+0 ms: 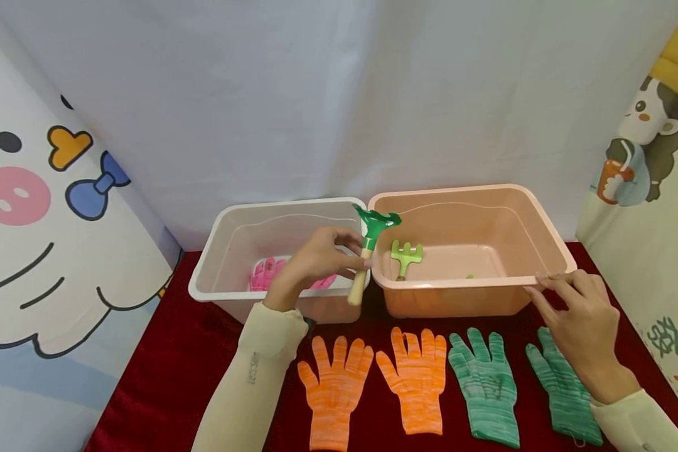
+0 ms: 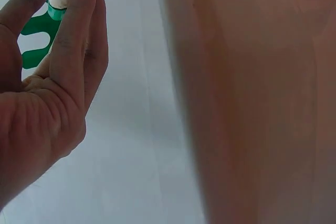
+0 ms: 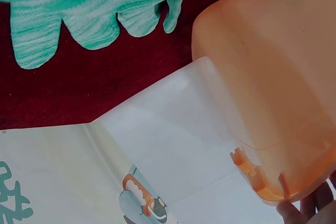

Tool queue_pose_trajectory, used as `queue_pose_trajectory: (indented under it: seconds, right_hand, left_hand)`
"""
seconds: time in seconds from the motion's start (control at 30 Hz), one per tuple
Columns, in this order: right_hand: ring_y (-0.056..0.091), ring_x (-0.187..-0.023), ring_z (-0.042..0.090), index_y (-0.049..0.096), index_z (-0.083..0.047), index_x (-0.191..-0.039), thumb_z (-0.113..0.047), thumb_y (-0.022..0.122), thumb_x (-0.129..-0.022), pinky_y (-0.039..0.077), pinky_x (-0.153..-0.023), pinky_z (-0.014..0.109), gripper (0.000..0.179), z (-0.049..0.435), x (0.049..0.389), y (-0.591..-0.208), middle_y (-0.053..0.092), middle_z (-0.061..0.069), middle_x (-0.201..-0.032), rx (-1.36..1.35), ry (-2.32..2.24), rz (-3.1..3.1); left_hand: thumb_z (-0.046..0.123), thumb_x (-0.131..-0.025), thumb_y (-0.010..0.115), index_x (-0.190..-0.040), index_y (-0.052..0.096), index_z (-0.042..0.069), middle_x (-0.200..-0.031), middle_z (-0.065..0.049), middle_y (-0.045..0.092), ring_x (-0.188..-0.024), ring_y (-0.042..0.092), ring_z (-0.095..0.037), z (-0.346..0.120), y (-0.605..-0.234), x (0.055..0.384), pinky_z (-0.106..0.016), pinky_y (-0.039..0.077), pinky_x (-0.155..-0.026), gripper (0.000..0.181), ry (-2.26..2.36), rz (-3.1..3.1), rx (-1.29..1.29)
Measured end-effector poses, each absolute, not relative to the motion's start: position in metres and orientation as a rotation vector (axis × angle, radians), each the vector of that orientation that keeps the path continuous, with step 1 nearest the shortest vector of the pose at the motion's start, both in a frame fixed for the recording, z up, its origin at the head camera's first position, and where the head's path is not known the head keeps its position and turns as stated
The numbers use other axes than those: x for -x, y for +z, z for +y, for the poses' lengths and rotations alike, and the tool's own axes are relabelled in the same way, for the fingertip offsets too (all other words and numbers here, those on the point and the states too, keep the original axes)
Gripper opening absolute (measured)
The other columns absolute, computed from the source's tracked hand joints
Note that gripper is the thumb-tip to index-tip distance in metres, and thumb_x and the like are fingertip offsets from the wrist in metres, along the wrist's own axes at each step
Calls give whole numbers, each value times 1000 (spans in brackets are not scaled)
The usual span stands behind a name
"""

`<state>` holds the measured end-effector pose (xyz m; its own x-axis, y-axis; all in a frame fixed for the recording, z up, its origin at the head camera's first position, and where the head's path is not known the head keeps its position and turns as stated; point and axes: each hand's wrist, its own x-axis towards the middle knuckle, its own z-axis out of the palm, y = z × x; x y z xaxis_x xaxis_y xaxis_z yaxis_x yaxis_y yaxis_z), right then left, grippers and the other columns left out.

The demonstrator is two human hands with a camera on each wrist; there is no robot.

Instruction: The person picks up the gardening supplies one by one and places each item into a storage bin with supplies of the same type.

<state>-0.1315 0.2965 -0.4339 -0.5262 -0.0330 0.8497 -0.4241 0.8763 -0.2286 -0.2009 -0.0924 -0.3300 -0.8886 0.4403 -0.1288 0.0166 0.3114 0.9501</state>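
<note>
My left hand (image 1: 323,256) pinches the pale wooden handle of a small hand rake (image 1: 375,227) with a green head. The rake is held upright above the gap between a white bin (image 1: 316,309) and a peach bin (image 1: 457,302). In the left wrist view, fingers partly cover the green rake head (image 2: 39,51). My right hand (image 1: 584,317) grips the front right rim of the peach bin between thumb and fingers. Inside that bin lies a light green toy fork (image 1: 407,254), beside a small green bit mostly hidden by the front wall. Pink gloves (image 1: 267,273) lie in the white bin.
Two orange gloves (image 1: 339,389) (image 1: 418,383) and two green gloves (image 1: 488,389) (image 1: 562,386) lie in a row on the dark red cloth (image 1: 203,358) before the bins. A pale curtain (image 1: 260,107) hangs behind, with cartoon-printed panels at both sides.
</note>
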Motion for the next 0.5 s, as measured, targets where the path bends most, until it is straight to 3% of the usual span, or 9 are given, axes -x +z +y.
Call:
queue_pose_trajectory:
  seconds: [0.3, 0.5]
  right_hand:
    - [51, -73, 38, 73, -2, -84, -57, 57, -83, 45, -58, 55, 57, 298, 132, -435, 58, 16, -79, -327, 509, -2086]
    - [51, -75, 37, 73, -2, -85, -57, 58, -83, 45, -60, 54, 57, 297, 131, -435, 59, 15, -79, -324, 514, -2094]
  left_hand:
    - [7, -76, 76, -103, 61, 3, -98, -14, 58, -78, 63, -26, -71, -321, 211, -37, 55, -66, 31, 1560, 2240, -384]
    - [8, -77, 76, -98, 62, 2, -96, -13, 58, -75, 63, -26, -58, -318, 218, -36, 55, -65, 26, 1566, 2244, -424]
